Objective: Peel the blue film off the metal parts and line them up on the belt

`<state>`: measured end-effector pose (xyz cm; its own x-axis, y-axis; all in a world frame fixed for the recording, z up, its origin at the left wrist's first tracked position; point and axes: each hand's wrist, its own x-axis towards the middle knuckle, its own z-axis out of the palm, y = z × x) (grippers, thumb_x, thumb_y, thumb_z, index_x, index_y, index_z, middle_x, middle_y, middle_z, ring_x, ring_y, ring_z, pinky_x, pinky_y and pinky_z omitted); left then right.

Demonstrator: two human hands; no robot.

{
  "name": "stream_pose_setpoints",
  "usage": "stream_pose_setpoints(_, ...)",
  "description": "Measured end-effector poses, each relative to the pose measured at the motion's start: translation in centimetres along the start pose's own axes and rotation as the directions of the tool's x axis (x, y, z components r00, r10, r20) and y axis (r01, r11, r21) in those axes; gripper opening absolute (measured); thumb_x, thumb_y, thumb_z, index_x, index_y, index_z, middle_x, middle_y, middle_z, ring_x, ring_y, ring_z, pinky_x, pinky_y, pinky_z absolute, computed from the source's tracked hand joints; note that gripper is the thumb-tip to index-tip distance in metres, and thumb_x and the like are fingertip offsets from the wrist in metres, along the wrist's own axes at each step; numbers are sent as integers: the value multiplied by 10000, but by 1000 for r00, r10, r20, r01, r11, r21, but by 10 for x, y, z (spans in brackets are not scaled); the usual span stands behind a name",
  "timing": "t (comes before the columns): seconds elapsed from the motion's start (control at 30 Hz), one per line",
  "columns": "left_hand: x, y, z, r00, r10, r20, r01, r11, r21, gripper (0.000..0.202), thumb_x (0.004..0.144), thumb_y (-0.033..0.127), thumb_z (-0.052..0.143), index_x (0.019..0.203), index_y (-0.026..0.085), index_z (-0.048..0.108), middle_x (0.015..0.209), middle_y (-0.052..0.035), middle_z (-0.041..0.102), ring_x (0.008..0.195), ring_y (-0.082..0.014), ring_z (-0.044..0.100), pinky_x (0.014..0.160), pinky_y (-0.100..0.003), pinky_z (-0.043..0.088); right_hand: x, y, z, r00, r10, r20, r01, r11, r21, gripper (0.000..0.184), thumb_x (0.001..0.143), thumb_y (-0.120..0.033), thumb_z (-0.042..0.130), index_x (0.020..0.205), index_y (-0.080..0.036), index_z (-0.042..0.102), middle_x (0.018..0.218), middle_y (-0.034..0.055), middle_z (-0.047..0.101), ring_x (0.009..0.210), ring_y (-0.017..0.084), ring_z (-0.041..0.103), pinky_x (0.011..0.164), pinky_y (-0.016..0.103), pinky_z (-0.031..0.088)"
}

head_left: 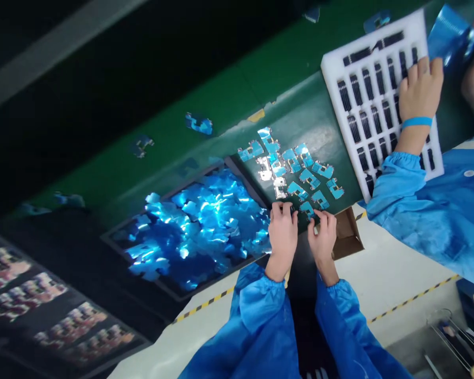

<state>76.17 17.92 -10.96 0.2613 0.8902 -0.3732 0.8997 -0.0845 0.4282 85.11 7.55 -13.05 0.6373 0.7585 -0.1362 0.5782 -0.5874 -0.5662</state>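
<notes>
My left hand [283,227] and my right hand [324,233] rest side by side at the near edge of the green belt [300,110], both in blue sleeves. Their fingers curl around a small blue-filmed metal part [307,209] held between them. Just beyond lie several more blue-filmed parts [296,166], with a few bare metal ones [278,187] among them. A black tray [197,231] heaped with peeled blue film sits left of my left hand.
A co-worker in a blue coat stands at the right, one hand [418,87] on a white foam tray [373,84] of dark slotted parts, the other holding blue film [450,37]. A brown cardboard piece [345,234] lies by my right hand. Dark trays [43,310] sit lower left.
</notes>
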Motion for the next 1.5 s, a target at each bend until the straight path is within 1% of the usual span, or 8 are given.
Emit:
stream_pose_setpoints(0.23, 4, 8, -20, 991, 130, -37, -123, 980, 153, 265, 1056, 209, 618, 1312, 183, 685, 1273, -133, 688, 1049, -286, 757, 760, -358, 659, 4, 4, -7, 988, -108, -112, 114, 992, 46, 332, 1071, -220, 551, 1340, -316, 721, 1159, 121, 741, 1062, 311, 754, 864, 500, 702)
stream_pose_setpoints(0.43, 175, 63, -67, 854, 463, -237, -455, 886, 91, 295, 1076, 191, 531, 1294, 188, 730, 1320, -151, 732, 1244, -353, 707, 1028, -510, 653, 38, -31, -31, 973, -161, -164, 198, 949, 245, 541, 1010, -241, 612, 1458, -539, 667, 1077, 63, 780, 948, 359, 825, 719, 545, 746)
stream_pose_setpoints(0.53, 285, 108, -83, 815, 550, -184, -531, 835, 144, 448, 1034, 104, 493, 1445, 138, 669, 1597, -203, 609, 1613, -402, 446, 1244, -590, 516, 131, -66, -53, 948, -192, -255, 267, 914, 306, 500, 1025, -312, 629, 1463, -552, 629, 1219, 48, 787, 1112, 364, 804, 880, 576, 738)
stream_pose_setpoints(0.63, 364, 141, -88, 803, 593, -60, -567, 792, 227, 624, 973, 56, 517, 1595, 91, 545, 1779, -227, 413, 1724, -429, 229, 1305, -656, 424, 277, -88, -67, 890, -246, -385, 357, 901, 248, 304, 1060, -293, 586, 1346, -302, 689, 1294, 106, 759, 1281, 333, 719, 1144, 554, 617)
stream_pose_setpoints(0.77, 419, 154, -85, 776, 627, 63, -616, 733, 289, 761, 918, 22, 523, 1671, 108, 457, 1839, -206, 311, 1748, -394, 169, 1356, -682, 316, 460, -71, -64, 926, -226, -303, 235, 972, -7, 366, 977, -176, 634, 1340, -128, 650, 1413, 230, 678, 1370, 360, 608, 1221, 598, 476)
stream_pose_setpoints(0.9, 437, 152, -85, 794, 574, 198, -604, 712, 358, 744, 970, 87, 520, 1704, 122, 402, 1839, -200, 314, 1741, -377, 200, 1391, -667, 232, 545, -38, -48, 986, -113, -122, 69, 947, -315, 484, 904, -197, 787, 1326, -14, 636, 1414, 304, 651, 1384, 401, 571, 1268, 666, 327)
stream_pose_setpoints(1.27, 415, 143, -100, 849, 500, 172, -522, 739, 426, 530, 1028, 152, 491, 1555, 165, 552, 1456, -202, 624, 1406, -371, 545, 1194, -494, 475, 540, -79, -59, 998, -64, 0, 57, 891, -451, 617, 941, -170, 785, 1466, 46, 543, 1479, 365, 576, 1339, 378, 550, 1113, 569, 401)
stream_pose_setpoints(1.5, 389, 135, -105, 931, 349, 107, -364, 870, 332, 584, 1010, 335, 651, 1550, 137, 552, 1461, -212, 648, 1387, -383, 577, 1166, -482, 503, 455, -120, -46, 949, -299, -99, 268, 931, -247, 662, 964, -324, 674, 1565, -112, 492, 1401, 252, 623, 1273, 399, 562, 1095, 583, 488)
